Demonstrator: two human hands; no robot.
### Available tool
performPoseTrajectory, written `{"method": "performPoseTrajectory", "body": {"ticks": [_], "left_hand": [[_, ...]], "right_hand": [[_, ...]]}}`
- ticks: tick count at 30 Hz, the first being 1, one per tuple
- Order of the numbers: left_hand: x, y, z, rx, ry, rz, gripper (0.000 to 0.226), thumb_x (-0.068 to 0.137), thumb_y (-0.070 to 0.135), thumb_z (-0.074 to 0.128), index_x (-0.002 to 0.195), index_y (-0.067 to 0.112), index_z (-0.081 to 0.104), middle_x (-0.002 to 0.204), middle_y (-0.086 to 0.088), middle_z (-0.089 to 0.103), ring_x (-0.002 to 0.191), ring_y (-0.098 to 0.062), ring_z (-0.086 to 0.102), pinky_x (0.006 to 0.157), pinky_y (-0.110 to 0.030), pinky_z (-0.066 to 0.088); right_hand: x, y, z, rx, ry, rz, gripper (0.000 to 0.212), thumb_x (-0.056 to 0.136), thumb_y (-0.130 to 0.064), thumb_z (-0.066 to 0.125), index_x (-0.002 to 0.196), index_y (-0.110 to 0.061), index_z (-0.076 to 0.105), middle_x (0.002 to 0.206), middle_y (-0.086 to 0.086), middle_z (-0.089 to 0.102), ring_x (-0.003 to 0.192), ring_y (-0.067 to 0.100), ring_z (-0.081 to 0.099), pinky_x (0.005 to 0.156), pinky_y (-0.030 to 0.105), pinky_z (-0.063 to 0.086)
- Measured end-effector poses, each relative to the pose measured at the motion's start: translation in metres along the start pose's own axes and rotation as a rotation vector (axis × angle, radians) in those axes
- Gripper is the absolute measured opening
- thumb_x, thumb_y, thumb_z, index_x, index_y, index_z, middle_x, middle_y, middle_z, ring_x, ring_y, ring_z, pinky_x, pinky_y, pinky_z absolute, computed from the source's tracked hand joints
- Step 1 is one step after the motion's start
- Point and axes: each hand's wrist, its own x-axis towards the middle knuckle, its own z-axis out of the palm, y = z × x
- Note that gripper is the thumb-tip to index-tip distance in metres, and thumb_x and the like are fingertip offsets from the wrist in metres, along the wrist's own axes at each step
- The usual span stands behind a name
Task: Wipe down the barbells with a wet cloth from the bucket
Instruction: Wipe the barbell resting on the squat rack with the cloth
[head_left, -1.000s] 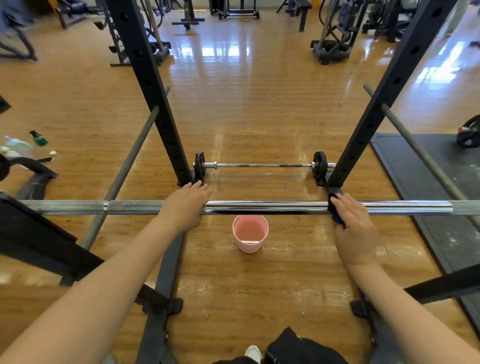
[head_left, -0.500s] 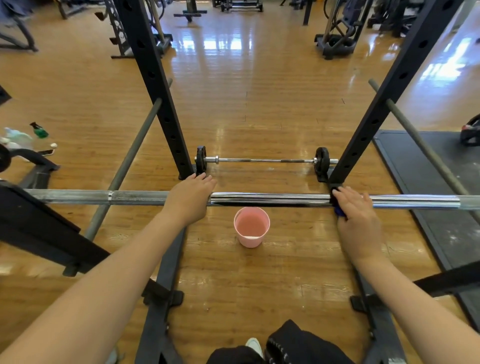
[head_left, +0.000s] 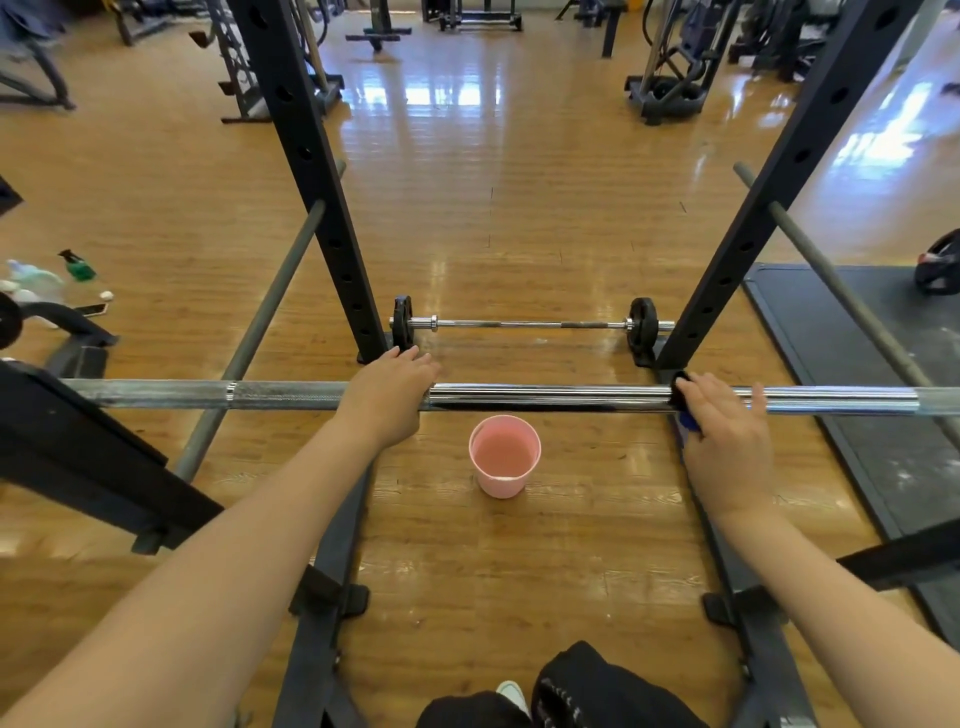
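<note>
Right hand (head_left: 724, 431) presses blue cloth (head_left: 688, 418) around racked barbell (head_left: 545, 397), 3 o'clock of bucket (head_left: 504, 454). Left hand (head_left: 387, 397) grips the bar. Chrome looks slick, rigid, heavy; cloth soft, wrap it.

- My right hand (head_left: 724, 431) covers most of the blue cloth (head_left: 690, 422). Only a small bit peeks out by my thumb.
- My left hand (head_left: 387, 397) hides the part of the long barbell (head_left: 545, 397) under it.
- Both ends of that bar run off the sides of the picture.
- The far end of the small barbell (head_left: 524, 325) goes behind the black rack post (head_left: 727, 270).
- I can't tell if there is water in the pink bucket (head_left: 505, 457).
- The bottles (head_left: 47, 273) on the floor at the left are too blurry to tell what they are.
- My arms are cut off at the bottom edge.
</note>
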Motion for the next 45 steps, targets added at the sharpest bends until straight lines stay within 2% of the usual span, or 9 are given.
{"method": "performPoseTrajectory", "body": {"ticks": [7,11,15,22,25,31,36,41,45], "left_hand": [[-0.002,0.0,0.004,-0.005,0.106,0.031,0.053,0.089,-0.001,0.052,0.139,0.016,0.041,0.149,-0.004,0.039,0.143,-0.02,0.023,0.117,-0.031,0.009],[-0.003,-0.002,0.006,0.018,0.133,0.047,0.053,0.09,0.001,0.053,0.139,0.012,0.039,0.15,-0.007,0.036,0.143,-0.021,0.022,0.117,-0.031,0.006],[-0.004,-0.001,0.006,0.034,0.142,0.042,0.051,0.09,0.003,0.054,0.139,0.01,0.04,0.149,-0.008,0.037,0.143,-0.021,0.023,0.117,-0.032,0.008],[-0.005,-0.005,0.005,0.007,0.17,0.081,0.05,0.089,0.005,0.055,0.138,0.007,0.042,0.148,-0.009,0.039,0.143,-0.021,0.022,0.117,-0.03,0.005],[-0.005,-0.007,0.007,0.014,0.146,0.088,0.051,0.087,0.003,0.057,0.136,0.006,0.045,0.146,-0.01,0.041,0.142,-0.022,0.025,0.116,-0.03,0.005],[-0.006,-0.011,0.024,0.073,0.347,0.126,0.051,0.064,-0.009,0.073,0.114,-0.006,0.062,0.114,-0.024,0.064,0.11,-0.039,0.061,0.104,-0.048,0.034],[-0.004,-0.014,0.036,0.16,0.457,0.092,0.04,0.09,0.002,0.032,0.128,-0.004,0.044,0.127,-0.027,0.056,0.121,-0.041,0.052,0.116,-0.043,0.004],[-0.002,-0.011,0.03,0.165,0.372,0.025,0.062,0.069,-0.012,0.07,0.128,-0.009,0.051,0.127,-0.029,0.055,0.123,-0.043,0.049,0.11,-0.05,0.02],[-0.003,-0.009,0.021,0.171,0.205,0.032,0.07,0.089,-0.003,0.052,0.149,0.003,0.016,0.154,-0.019,0.022,0.145,-0.03,0.015,0.116,-0.038,0.002]], "right_hand": [[0.004,-0.08,0.034,0.111,0.042,-0.178,0.04,0.075,0.011,0.048,0.11,0.004,0.066,0.113,0.019,0.066,0.105,0.034,0.063,0.103,0.058,0.02],[0.003,-0.054,0.024,0.084,0.041,-0.224,0.041,0.081,0.004,0.043,0.113,-0.003,0.066,0.118,0.014,0.065,0.109,0.03,0.062,0.104,0.06,0.02],[-0.002,-0.022,0.013,0.069,0.058,-0.077,0.044,0.074,0.02,0.056,0.113,0.002,0.065,0.117,0.018,0.064,0.112,0.035,0.059,0.105,0.064,0.018],[0.005,-0.087,0.036,0.074,0.05,-0.206,0.045,0.079,-0.003,0.034,0.11,0.001,0.067,0.114,0.016,0.066,0.105,0.031,0.064,0.101,0.061,0.022],[0.004,-0.073,0.033,0.042,0.052,-0.299,0.041,0.077,0.01,0.054,0.114,-0.003,0.066,0.118,0.013,0.065,0.108,0.028,0.063,0.102,0.061,0.02],[0.0,-0.006,0.003,-0.043,0.033,-0.048,0.046,0.072,0.014,0.072,0.114,-0.002,0.065,0.117,0.016,0.065,0.111,0.033,0.061,0.104,0.067,0.018],[0.002,-0.042,0.017,-0.058,0.049,-0.11,0.047,0.068,0.015,0.072,0.112,-0.001,0.065,0.115,0.016,0.066,0.109,0.03,0.062,0.106,0.064,0.019],[0.009,-0.069,0.019,-0.028,-0.035,-0.183,0.054,0.063,0.012,0.076,0.114,-0.005,0.066,0.115,0.011,0.067,0.108,0.027,0.063,0.104,0.061,0.015],[0.002,-0.033,-0.003,-0.075,-0.027,-0.074,0.051,0.068,0.015,0.071,0.115,-0.006,0.066,0.118,0.013,0.065,0.112,0.029,0.061,0.103,0.067,0.018]]}}
